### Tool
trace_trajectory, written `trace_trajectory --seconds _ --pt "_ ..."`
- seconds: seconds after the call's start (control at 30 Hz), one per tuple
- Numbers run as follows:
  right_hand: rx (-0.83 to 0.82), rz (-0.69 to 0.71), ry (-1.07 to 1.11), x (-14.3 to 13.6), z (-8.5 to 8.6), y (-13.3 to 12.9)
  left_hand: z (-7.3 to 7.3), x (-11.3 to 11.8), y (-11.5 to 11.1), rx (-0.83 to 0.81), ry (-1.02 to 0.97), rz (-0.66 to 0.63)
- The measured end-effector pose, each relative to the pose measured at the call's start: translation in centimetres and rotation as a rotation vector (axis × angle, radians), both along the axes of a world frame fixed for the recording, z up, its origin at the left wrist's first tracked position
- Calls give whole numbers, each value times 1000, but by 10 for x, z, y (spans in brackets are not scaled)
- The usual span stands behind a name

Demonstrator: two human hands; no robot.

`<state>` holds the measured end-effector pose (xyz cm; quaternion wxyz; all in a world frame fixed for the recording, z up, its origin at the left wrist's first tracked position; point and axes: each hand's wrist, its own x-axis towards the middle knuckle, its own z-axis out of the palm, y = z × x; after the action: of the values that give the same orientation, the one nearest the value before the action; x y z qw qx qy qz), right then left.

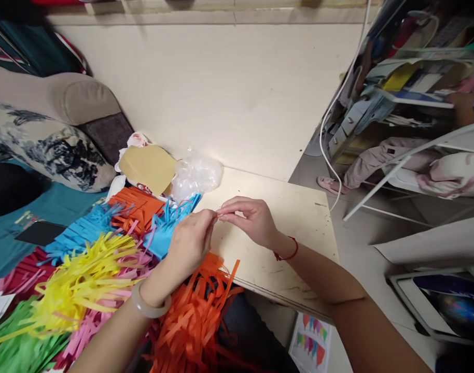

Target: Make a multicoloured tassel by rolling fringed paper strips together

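My left hand point(192, 241), with a pale bangle on its wrist, is closed in a pinch. Its fingertips meet those of my right hand point(250, 220), also pinched, above the pale wooden board. Whatever lies between the fingertips is too small to make out. Below my left hand, an orange paper-strip tassel point(190, 316) spreads over my lap. To the left are a blue fringed paper piece point(159, 235), a folded orange fringe point(136, 207) and a yellow paper tassel point(85, 280).
Green paper fringe point(30, 331) lies at the lower left. A clear plastic bag point(196, 176) rests behind the board point(299, 223), next to a tan paper piece point(147, 168). A white cable point(326, 119) hangs at the right. Beyond it, another person's leg point(377, 160) shows by a white chair point(400, 166).
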<state>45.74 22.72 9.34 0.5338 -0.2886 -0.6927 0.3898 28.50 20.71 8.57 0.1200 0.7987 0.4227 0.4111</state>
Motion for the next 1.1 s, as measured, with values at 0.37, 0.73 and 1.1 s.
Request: trace_trajectory --seconds 0.37,0.73,1.1 --pt "-227 37 -6 5 7 2 10 -3 2 -128 -91 -121" --pt "-209 9 47 0 4 1 6 -2 5 -191 -169 -106" --pt "-233 24 5 0 -3 6 0 -4 9 -159 -118 -140"
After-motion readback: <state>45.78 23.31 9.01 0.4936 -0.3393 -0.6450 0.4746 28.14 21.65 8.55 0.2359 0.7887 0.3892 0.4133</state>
